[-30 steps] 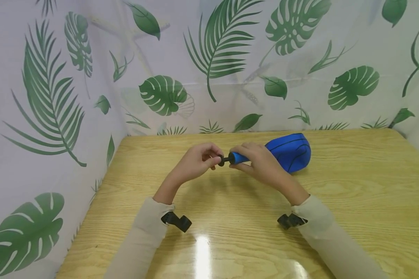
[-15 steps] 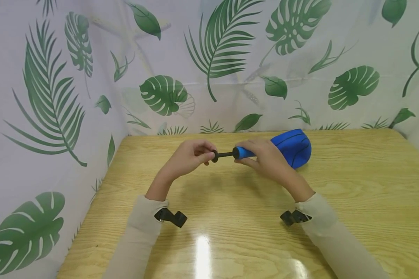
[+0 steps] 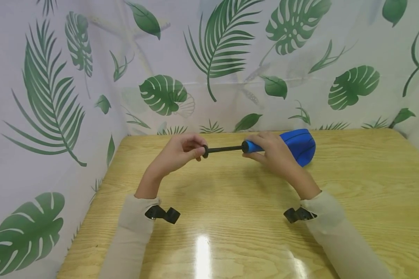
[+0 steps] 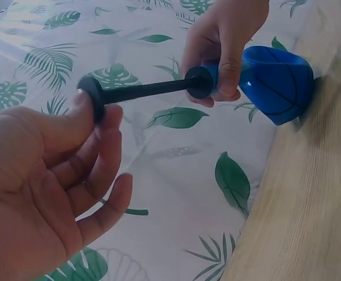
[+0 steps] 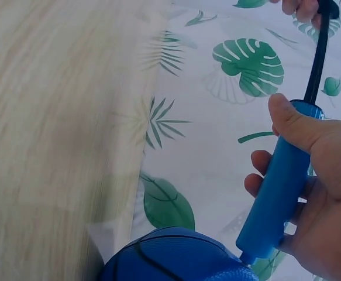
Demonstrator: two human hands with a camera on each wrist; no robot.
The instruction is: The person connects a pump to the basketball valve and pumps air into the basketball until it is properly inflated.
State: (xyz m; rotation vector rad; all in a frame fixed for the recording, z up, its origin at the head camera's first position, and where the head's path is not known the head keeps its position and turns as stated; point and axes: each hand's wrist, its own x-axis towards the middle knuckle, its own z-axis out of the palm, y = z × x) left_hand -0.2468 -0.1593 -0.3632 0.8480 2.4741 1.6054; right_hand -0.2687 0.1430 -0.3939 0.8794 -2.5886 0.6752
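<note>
A small hand pump with a blue barrel (image 5: 278,187) and a black plunger rod (image 3: 225,148) is held between both hands. My left hand (image 3: 177,153) pinches the round black plunger knob (image 4: 93,96) between thumb and fingers. My right hand (image 3: 274,155) grips the barrel, fingers curled round it. Much of the rod shows between knob and barrel. At the barrel's far end sits a partly collapsed blue ball (image 3: 300,146) with black lines, joined to the pump's tip (image 5: 248,257). In the head view the right hand hides most of the barrel.
A light wooden table (image 3: 227,224) lies under the hands. White cloth printed with green leaves (image 3: 230,77) rises behind the table and along its left side. Each sleeve carries a black wrist mount (image 3: 163,214).
My left hand has moved left with the knob, drawing the plunger rod well out of the barrel. My right hand has shifted slightly right and away, with the barrel and ball.
</note>
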